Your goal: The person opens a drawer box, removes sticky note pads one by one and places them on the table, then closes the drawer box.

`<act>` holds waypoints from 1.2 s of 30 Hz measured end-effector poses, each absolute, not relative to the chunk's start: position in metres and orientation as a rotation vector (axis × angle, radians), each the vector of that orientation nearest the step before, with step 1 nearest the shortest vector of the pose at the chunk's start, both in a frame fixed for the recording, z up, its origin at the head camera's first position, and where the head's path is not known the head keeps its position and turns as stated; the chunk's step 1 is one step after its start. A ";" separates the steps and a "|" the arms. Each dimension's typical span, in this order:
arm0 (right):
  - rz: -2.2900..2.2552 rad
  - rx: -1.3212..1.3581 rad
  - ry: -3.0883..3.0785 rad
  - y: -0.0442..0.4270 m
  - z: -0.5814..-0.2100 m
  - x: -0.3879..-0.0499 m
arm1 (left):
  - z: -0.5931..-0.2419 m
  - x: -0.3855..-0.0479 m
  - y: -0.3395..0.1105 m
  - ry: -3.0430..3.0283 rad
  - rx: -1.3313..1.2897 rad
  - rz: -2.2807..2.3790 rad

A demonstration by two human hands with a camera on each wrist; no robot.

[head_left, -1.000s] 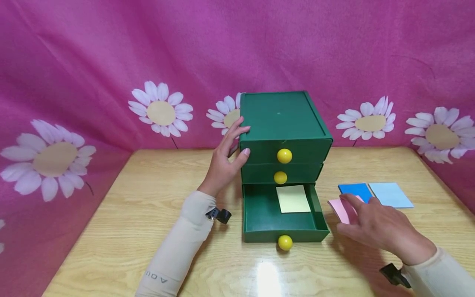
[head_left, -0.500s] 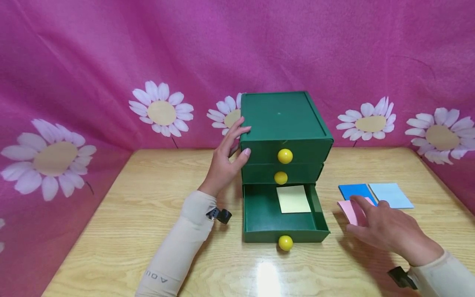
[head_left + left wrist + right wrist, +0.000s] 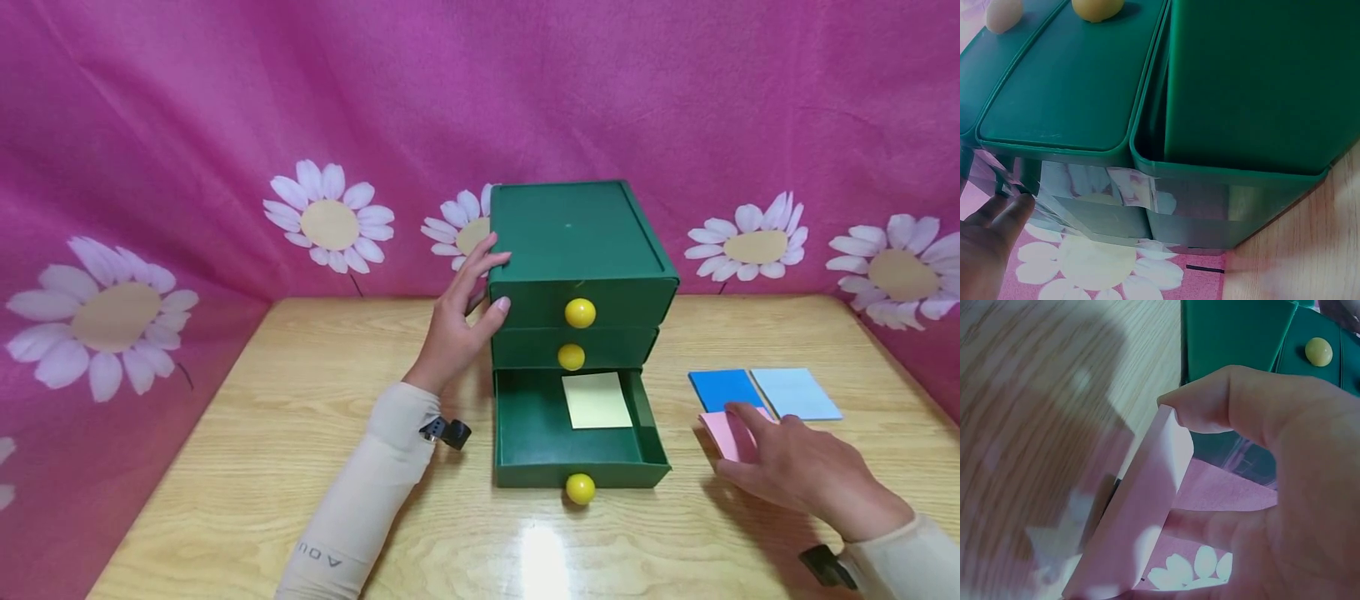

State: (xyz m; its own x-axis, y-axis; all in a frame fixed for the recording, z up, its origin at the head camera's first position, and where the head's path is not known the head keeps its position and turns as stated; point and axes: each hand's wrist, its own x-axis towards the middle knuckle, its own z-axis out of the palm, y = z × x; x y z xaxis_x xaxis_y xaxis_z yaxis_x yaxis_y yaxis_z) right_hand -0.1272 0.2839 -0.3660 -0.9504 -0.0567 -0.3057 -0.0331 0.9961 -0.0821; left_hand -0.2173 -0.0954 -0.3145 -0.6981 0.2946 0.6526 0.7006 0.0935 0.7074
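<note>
A green drawer unit (image 3: 577,233) with yellow knobs stands mid-table. Its bottom drawer (image 3: 536,458) is pulled out, and a pale yellow sticky note pad (image 3: 597,402) lies inside, toward the back right. My left hand (image 3: 457,325) rests on the unit's left side, with fingertips at the top edge and the thumb by the front corner. In my right hand (image 3: 810,462) is a pink sticky note pad (image 3: 729,435), pinched by its edges and held tilted right of the drawer. The right wrist view shows the thumb on one end of the pink pad (image 3: 1135,512).
Just behind my right hand lie a blue sticky note pad (image 3: 723,390) and a light blue one (image 3: 797,393), side by side on the wooden table (image 3: 300,400). A magenta cloth (image 3: 585,92) printed with white daisies hangs behind and along the sides.
My right hand has moved right, away from the drawer, carrying the pink pad toward the blue pads. My left hand stays against the unit. The head view shifts slightly.
</note>
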 end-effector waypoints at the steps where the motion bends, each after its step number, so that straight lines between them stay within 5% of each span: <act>1: -0.107 -0.060 2.823 0.285 -0.367 -0.127 | -0.315 -0.217 -0.095 -2.035 -0.981 -1.636; 36: -0.174 0.059 2.750 0.304 -0.377 -0.121 | -0.317 -0.221 -0.095 -2.026 -0.985 -1.635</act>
State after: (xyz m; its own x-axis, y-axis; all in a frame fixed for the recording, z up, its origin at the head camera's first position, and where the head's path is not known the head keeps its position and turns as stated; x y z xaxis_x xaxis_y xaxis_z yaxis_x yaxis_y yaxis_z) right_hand -0.1207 0.3036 -0.3770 -0.9258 0.0176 -0.3777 0.0651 0.9914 -0.1135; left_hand -0.2206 -0.0955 -0.3174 -0.6941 0.2927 0.6577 0.7047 0.0892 0.7039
